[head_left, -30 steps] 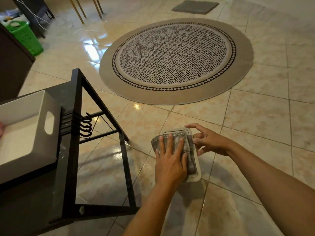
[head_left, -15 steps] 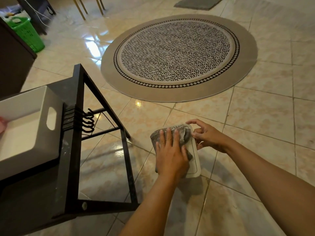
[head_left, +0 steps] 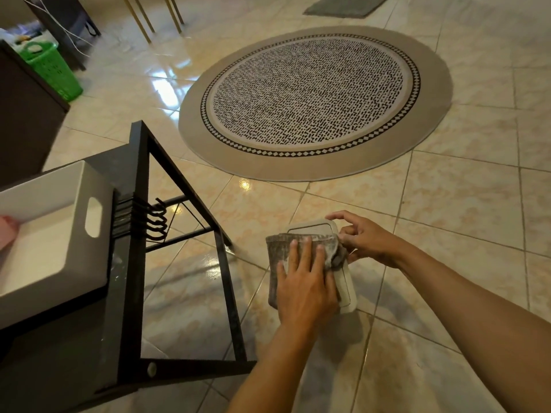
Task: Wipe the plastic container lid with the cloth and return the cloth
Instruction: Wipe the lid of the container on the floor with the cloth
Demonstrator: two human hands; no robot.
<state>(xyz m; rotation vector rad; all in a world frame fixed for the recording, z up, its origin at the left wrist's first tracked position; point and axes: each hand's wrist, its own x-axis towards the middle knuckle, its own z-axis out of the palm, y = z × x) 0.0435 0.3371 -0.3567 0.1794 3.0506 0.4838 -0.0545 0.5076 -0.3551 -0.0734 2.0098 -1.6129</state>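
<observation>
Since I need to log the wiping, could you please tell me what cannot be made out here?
Head view only:
- Middle of the pale plastic container lid: covered by the grey cloth and the left hand.
- Whether the lid is clean: cannot tell.
- Pink item in the white plastic bin: cut off by the left edge.
- Green basket contents: too small.

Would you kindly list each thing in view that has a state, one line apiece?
lid: off its container, held in the air, partly covered by the cloth
cloth: folded, pressed flat on the lid
left hand: flat on the cloth, fingers spread
right hand: pinching the lid's far edge
white bin: open-topped, on the black rack
</observation>
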